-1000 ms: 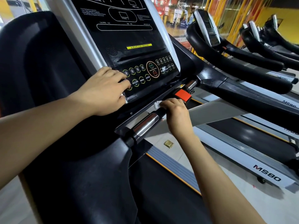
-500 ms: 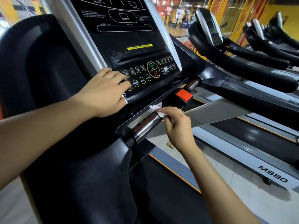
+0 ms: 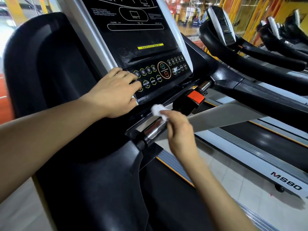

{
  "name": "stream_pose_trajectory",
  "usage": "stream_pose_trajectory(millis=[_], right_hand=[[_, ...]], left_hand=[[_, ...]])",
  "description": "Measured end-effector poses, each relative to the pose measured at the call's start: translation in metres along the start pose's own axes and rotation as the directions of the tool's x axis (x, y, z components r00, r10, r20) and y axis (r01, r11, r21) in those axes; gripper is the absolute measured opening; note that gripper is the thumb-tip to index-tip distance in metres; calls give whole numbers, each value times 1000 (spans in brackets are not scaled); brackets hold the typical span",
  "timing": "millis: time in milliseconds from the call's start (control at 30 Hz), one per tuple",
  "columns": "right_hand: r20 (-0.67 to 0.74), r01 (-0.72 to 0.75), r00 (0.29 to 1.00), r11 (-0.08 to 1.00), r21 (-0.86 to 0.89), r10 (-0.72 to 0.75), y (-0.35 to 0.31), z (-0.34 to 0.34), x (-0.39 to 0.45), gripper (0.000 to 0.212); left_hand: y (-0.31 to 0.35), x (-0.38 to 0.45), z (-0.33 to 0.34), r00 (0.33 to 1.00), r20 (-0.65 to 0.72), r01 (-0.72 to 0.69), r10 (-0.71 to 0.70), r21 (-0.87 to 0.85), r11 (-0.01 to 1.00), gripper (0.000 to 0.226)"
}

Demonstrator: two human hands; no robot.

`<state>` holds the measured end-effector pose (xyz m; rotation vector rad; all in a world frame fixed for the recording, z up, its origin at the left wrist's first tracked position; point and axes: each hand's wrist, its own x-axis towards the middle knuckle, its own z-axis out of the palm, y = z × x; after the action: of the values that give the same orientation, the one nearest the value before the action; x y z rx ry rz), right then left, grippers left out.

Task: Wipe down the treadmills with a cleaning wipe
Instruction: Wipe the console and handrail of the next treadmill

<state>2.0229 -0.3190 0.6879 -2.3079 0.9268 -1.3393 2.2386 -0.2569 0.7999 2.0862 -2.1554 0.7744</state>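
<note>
1. We see the left hand (image 3: 115,94) lying on the lower left corner of the treadmill console (image 3: 150,52), its fingers (image 3: 131,80) bent over the row of round buttons and the thumb hooked under the console's bottom edge, so it grips that corner.
2. Our right hand (image 3: 178,130) pinches a small white cleaning wipe (image 3: 157,110) between thumb and curled fingertips; the wad sticks out above the knuckles.
3. The wipe sits just below the console's lower edge, above the chrome handlebar sensor (image 3: 154,130), and left of the red safety clip (image 3: 196,97). We cannot tell whether it touches the black trim there.
4. To the right, a grey side rail (image 3: 233,114) crosses behind the right hand.
5. Further right stands a neighbouring treadmill (image 3: 250,52), with a frame marked MS80 (image 3: 285,180) near the floor.
</note>
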Motion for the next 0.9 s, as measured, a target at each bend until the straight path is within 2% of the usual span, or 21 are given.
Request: stream_pose_trajectory(millis=[67,133,200,267,333,400,433,500,600,667,733,800,900], right_hand=[[103,134,985,988,73,-141,-24,4,-16,29],[210,238,938,953,187,-275,-45,5,-33,32],[288,303,891,932,198,-351,-48,2,-34,33],[257,292,918,953,81,-303,-27,0,-21,29],[171,121,979,992,-40,-112,2,-4,0,28],[140,21,990,994,-109,-6,12,-6,11,28],[142,43,989,993,-107,-28,4,-3,9,26],[166,178,971,984,-32,-170,-21,7,-10,25],[149,318,935,946,56,-323,-31,13,-38,33],[34,264,964,965,-1,-263,-7,10,-37,34],[-135,93,986,994,-58,-100,17,9,-29,36],[-220,-41,975,999,4,41,25,12,-24,36],[-270,-146,945,976,160,186,9,23,-31,41]], left_hand=[[0,0,-1,1000,-1,-6,6,-8,1000,45],[-1,0,-1,1000,5,-7,7,-5,1000,45],[-2,0,0,1000,7,-13,13,-6,1000,45],[-1,-1,0,1000,3,-15,15,-10,1000,45],[0,-2,-2,1000,14,-9,9,-12,1000,47],[-1,-4,-4,1000,29,0,1,-15,1000,49],[-2,-4,-6,1000,31,0,1,-19,1000,49],[-2,-4,-8,1000,30,4,-3,-27,1000,48],[-3,-5,-7,1000,18,6,-6,-26,1000,45],[-3,-5,-5,1000,13,-1,2,-29,1000,44],[-4,-4,-4,1000,17,-1,1,-30,1000,44],[-4,-4,-3,1000,16,5,-4,-31,1000,44],[-4,-3,-3,1000,16,-1,2,-37,999,43]])
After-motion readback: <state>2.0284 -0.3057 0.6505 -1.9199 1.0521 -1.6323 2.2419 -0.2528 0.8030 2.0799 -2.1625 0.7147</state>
